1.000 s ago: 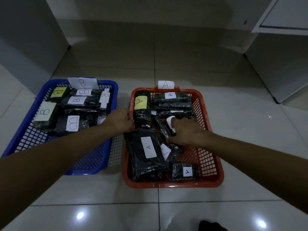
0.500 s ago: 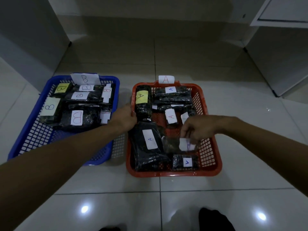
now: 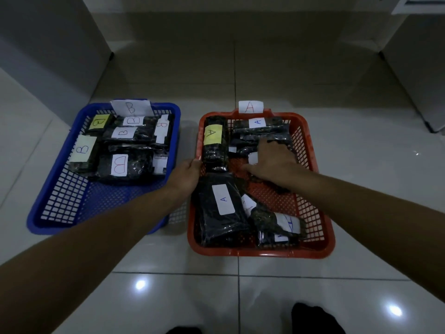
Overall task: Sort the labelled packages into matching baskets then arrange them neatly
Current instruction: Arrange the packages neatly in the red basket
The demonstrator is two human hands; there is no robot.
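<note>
Sorting looks done; tidying the red basket [image 3: 313,150]. Left hand [image 3: 186,173] grips its rim; right hand [image 3: 272,162], fingers spread, presses packages. Next: straighten the slanted front package [image 3: 269,216].

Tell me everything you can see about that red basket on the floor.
The red basket looks like moulded plastic with lattice walls and a perforated bottom. It sits flat on the tiled floor, right of the blue basket. A white paper tag marked A stands at its far rim. Inside lie dark wrapped packages labelled A. The left hand grips its left rim; the right hand reaches inside onto the packages.
</note>
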